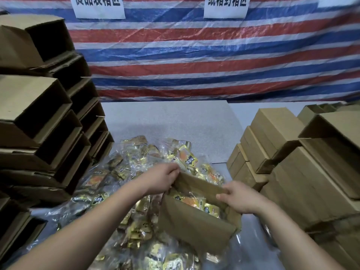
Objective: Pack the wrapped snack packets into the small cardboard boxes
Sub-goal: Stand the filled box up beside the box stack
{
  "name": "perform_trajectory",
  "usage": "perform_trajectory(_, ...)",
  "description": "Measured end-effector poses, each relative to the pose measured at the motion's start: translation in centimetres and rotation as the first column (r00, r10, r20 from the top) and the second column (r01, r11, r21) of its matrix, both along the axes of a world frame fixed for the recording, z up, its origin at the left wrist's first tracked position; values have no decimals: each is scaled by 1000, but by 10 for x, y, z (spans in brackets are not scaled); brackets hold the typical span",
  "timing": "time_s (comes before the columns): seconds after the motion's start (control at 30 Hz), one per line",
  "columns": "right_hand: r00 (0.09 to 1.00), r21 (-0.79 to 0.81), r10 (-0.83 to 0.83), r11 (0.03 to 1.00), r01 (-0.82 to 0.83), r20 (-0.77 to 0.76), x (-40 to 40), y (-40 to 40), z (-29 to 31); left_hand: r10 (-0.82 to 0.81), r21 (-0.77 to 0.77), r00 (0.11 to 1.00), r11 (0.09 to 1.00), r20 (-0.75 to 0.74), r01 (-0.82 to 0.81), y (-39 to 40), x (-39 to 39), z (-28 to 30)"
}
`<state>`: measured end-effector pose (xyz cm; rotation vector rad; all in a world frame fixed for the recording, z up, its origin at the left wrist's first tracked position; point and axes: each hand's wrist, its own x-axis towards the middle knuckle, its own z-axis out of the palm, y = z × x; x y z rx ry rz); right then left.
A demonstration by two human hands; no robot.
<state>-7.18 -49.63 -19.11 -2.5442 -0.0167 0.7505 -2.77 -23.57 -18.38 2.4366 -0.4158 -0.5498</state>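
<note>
A small brown cardboard box (pixel 194 223) sits tilted on a heap of gold-and-clear wrapped snack packets (pixel 136 227) in the middle of the table. Several packets (pixel 196 201) lie inside the box. My left hand (pixel 161 178) grips the far flap of the box at its left corner. My right hand (pixel 239 197) holds the same flap at its right end, thumb over the edge.
Open empty boxes (pixel 48 121) stand stacked in tall columns on the left. Closed boxes (pixel 272 145) are piled on the right. A grey tabletop (pixel 175 121) runs to a red, white and blue striped tarp (pixel 214 55) with paper signs.
</note>
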Motion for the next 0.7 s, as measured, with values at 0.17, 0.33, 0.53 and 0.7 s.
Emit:
perform_trajectory(0.17, 983, 61, -162, 986, 157, 85, 39, -28, 20, 220, -291, 975, 935, 30, -203, -22, 49, 12)
perform_trajectory(0.33, 802, 343, -582, 786, 514, 133, 85, -39, -2, 349, -157, 923, 933, 164, -325, -42, 80, -41)
perform_trajectory(0.53, 669, 210, -701, 713, 669, 249, 166, -46, -43, -176, 526, 982, 842, 60, 119, -41, 77, -142)
perform_trajectory(0.7, 617, 186, -733, 675, 714, 287, 216, -62, -65, -146, 641, 989, 755, -37, 136, -20, 78, -192)
